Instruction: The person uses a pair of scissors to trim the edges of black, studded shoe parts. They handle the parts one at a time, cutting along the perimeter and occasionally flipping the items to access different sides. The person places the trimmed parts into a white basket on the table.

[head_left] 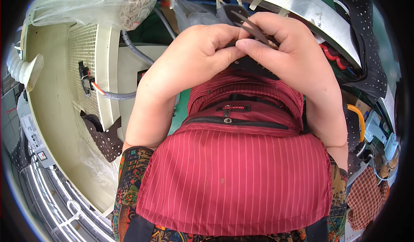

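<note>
Left hand: the left hand (196, 54) is curled shut, fingertips pinching the top edge of a dark studded leather piece (252, 65) held at chest height.
Right hand: the right hand (286, 52) is closed around thin metal tweezers (250, 26), their prongs slanting down between thumb and forefinger toward the same edge.
Why held so: both hands press together, seemingly so that one steadies the piece while the other works the tool at a fine spot; the exact contact point is hidden behind the fingers.
Where the piece is: off any bench, pinned between the two hands just above a red striped apron (235, 173) with a zipped pocket (237, 122).
Around, left: a cream machine housing (51, 108) with a perforated panel, a grey cable (116, 96), and a clear bag of pale rings (108, 7) lying on top.
Around, right: a curved metal rail (310, 7) with tape strips, more dark studded pieces (366, 48) draped over it, and a yellow handle (358, 117) below.
In the way: the hands themselves screen the work; the apron fills the lower view.
</note>
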A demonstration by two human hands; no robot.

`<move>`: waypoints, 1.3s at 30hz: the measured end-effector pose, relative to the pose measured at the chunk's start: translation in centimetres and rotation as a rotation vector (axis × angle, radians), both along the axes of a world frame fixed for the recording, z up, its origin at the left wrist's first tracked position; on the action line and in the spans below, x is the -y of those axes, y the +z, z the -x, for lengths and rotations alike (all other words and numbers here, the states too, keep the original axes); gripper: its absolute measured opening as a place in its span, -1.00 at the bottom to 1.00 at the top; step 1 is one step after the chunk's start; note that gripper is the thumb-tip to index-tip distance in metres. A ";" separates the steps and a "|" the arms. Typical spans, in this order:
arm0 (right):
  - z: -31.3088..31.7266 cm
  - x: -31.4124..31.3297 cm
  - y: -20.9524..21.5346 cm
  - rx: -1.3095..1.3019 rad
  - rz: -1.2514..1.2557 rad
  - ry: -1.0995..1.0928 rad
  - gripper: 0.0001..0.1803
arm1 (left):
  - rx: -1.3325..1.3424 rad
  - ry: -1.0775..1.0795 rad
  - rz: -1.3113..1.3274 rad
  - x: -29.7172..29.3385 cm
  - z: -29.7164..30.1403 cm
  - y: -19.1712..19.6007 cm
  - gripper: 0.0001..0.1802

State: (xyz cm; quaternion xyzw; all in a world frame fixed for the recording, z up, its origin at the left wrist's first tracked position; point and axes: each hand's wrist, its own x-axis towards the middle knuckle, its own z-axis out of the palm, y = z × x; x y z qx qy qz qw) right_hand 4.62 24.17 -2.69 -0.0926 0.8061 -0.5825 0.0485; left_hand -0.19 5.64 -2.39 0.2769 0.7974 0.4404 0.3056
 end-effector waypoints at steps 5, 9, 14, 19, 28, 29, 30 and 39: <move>-0.8 -1.4 -0.1 -0.032 -0.026 -0.087 -0.71 | 0.166 0.092 -0.103 0.2 -0.1 -0.7 -0.75; -0.8 -3.0 -0.6 -0.102 -0.311 -0.166 -0.82 | 0.369 0.169 -0.206 0.3 0.0 -0.7 -0.68; -0.8 -3.6 0.1 -0.147 -0.214 -0.127 -0.86 | 0.494 0.145 -0.356 0.5 0.0 -1.7 -0.63; 0.0 -3.1 0.8 -0.028 -0.145 -0.192 -0.90 | 0.554 0.129 -0.365 0.4 -0.1 -1.2 -0.62; -1.6 -2.5 0.3 -0.383 -0.234 0.010 -0.88 | 0.164 0.406 -0.352 0.5 0.1 -2.0 -0.66; -2.0 -2.1 0.0 -0.382 -0.237 0.023 -0.88 | 0.041 0.400 -0.351 0.5 0.2 -2.0 -0.66; -2.4 -1.7 -0.2 -0.380 -0.243 0.034 -0.87 | -0.079 0.391 -0.349 0.6 0.2 -2.0 -0.66; -2.0 0.8 -1.4 0.058 0.198 -0.010 -0.38 | -0.536 0.449 -0.279 1.8 -1.2 -0.1 -0.68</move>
